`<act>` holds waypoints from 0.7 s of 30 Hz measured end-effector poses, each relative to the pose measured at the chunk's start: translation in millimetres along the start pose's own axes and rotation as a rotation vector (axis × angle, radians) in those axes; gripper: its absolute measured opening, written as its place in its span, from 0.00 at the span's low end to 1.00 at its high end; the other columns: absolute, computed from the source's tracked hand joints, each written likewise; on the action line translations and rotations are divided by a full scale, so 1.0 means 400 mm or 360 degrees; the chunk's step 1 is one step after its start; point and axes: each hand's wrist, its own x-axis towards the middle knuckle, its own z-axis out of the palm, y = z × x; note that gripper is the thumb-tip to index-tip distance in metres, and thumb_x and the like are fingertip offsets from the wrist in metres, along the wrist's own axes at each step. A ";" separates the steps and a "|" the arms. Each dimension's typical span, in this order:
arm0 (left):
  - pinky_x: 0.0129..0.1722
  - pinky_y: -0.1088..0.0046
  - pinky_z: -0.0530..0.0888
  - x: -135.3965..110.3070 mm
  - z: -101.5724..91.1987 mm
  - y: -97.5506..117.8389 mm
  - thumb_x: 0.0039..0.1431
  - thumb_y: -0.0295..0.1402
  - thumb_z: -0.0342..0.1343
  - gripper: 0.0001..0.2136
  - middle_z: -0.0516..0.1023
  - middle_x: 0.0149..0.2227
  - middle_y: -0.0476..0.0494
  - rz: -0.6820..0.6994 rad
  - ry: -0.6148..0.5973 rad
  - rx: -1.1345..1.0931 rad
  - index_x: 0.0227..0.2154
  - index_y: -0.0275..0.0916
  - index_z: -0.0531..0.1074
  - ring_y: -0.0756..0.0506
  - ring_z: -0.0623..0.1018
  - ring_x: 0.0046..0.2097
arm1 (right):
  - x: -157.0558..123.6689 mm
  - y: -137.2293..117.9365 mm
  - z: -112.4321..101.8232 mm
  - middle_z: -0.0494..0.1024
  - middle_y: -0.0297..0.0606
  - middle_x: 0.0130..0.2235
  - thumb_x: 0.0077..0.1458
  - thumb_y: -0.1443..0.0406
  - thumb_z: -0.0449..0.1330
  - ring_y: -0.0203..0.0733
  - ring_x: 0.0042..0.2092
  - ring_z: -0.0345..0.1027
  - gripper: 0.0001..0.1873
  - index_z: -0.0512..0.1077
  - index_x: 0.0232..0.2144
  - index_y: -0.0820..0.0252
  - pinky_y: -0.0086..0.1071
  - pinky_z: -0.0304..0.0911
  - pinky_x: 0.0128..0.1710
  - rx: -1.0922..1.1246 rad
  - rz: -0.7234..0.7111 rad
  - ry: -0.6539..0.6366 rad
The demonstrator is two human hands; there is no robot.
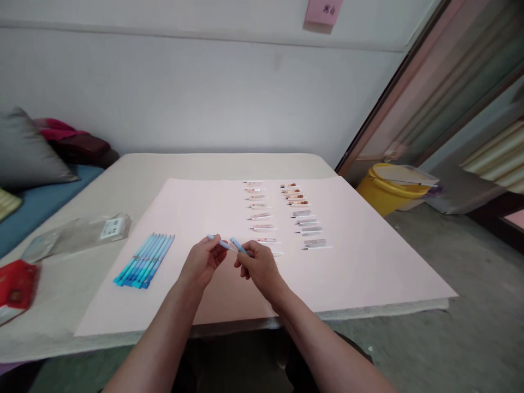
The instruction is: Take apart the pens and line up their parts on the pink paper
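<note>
Over the pink sheet, my left hand (pixel 207 257) is closed on a light blue pen part (pixel 223 244). My right hand (pixel 257 261) pinches another blue pen piece (pixel 238 245) close beside it. A thin pale rod shows in the small gap between the two pieces; whether it joins both I cannot tell. Left of my hands lies a bundle of blue pens (pixel 145 261), side by side with their wider ends toward me. Beyond my right hand, a column of slim, pale patterned pens (pixel 260 216) runs away from me, its nearest ones partly hidden by that hand.
A second column holds brown-topped pens (pixel 293 196) and greyish pens (pixel 309 222). The pink sheet (pixel 368 262) covers much of the table. A clear plastic bag (pixel 82 234) and a red packet (pixel 16 286) lie left. A yellow bin (pixel 382 191) stands beyond the right side.
</note>
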 end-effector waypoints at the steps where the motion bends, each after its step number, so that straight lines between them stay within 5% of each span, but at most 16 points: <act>1: 0.27 0.78 0.72 0.003 -0.002 0.003 0.49 0.27 0.59 0.04 0.75 0.28 0.44 0.0006 0.0028 -0.0034 0.27 0.34 0.69 0.51 0.75 0.29 | 0.000 -0.002 -0.002 0.72 0.30 0.20 0.44 0.69 0.52 0.29 0.17 0.60 0.02 0.65 0.24 0.61 0.23 0.53 0.15 -0.0010 0.0004 0.0010; 10: 0.20 0.79 0.72 0.056 -0.076 0.063 0.57 0.23 0.50 0.05 0.72 0.21 0.45 -0.0013 0.0452 -0.0502 0.26 0.33 0.65 0.52 0.73 0.21 | 0.000 -0.037 -0.033 0.70 0.30 0.17 0.42 0.69 0.51 0.28 0.15 0.57 0.03 0.64 0.20 0.61 0.23 0.52 0.14 0.0033 0.0136 0.0024; 21: 0.23 0.79 0.73 0.031 -0.034 0.016 0.51 0.25 0.57 0.03 0.76 0.29 0.42 0.0010 0.0207 -0.0356 0.30 0.32 0.69 0.51 0.76 0.27 | 0.007 -0.028 -0.036 0.70 0.31 0.18 0.42 0.67 0.52 0.29 0.16 0.57 0.04 0.65 0.20 0.61 0.24 0.52 0.15 0.0058 0.0109 0.0139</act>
